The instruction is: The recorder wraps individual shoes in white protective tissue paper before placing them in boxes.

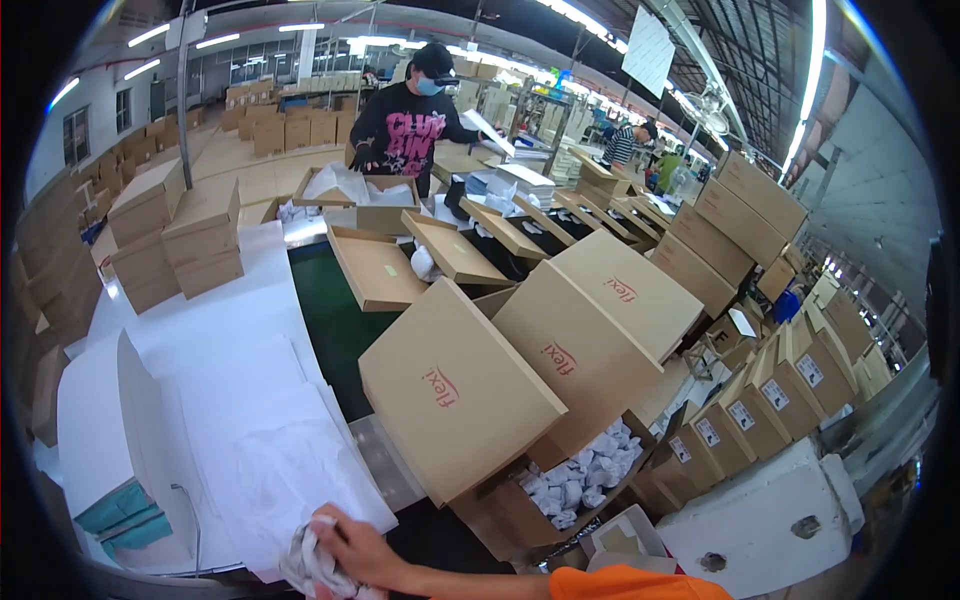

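Head view: crumpled white wad, apparently paper, at the lower frame edge by flat white sheets; presumably light, soft, easily torn, best held by its bunched middle. Right hand: grip curled round it, fingertips partly hidden. Left hand not made out; wad's underside cut off.

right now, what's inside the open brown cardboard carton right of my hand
Crumpled white paper bundles fill the visible part of the open brown cardboard carton. Anything beneath the top ones, or wrapped inside them, is covered.
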`<state>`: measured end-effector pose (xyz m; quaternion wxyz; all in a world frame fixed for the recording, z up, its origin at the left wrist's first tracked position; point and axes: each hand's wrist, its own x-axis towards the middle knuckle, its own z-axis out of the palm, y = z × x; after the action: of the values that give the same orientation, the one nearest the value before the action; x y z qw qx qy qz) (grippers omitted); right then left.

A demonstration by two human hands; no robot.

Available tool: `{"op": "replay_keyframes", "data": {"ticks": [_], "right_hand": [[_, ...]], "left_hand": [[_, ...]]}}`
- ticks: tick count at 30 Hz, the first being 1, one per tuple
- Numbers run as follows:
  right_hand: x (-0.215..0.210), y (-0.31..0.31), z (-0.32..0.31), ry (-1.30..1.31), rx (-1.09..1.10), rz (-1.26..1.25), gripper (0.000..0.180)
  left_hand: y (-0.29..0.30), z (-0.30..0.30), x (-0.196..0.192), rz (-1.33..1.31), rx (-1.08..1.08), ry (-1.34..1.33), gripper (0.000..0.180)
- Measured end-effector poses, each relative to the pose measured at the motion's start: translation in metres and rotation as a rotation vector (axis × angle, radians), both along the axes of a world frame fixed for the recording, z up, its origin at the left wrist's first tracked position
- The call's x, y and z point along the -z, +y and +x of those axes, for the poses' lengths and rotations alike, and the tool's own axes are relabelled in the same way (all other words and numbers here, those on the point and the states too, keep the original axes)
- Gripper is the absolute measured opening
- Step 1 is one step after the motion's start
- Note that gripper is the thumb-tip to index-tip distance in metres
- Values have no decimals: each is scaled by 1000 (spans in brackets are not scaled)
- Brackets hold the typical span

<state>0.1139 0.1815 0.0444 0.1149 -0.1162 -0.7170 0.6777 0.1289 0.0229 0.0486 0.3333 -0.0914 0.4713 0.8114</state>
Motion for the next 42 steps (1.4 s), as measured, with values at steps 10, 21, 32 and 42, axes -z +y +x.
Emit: {"op": "replay_keyframes", "data": {"ticks": [10, 21, 32, 42], "right_hand": [[-23, 30, -2, 79, 67, 274, 41], [15, 22, 4, -147, -295, 75, 77], [-16, 64, 12, -231, -229, -457, 61], [-20, 75, 12, -178, 17, -430, 40]], "left_hand": [[-15, -13, -43, -493, 265, 479, 53], [-11, -7, 60, -401, -257, 324, 53], [-13, -22, -1, 44, -361, 125, 57], [-51, -13, 22, 135, -129, 101, 58]]}}
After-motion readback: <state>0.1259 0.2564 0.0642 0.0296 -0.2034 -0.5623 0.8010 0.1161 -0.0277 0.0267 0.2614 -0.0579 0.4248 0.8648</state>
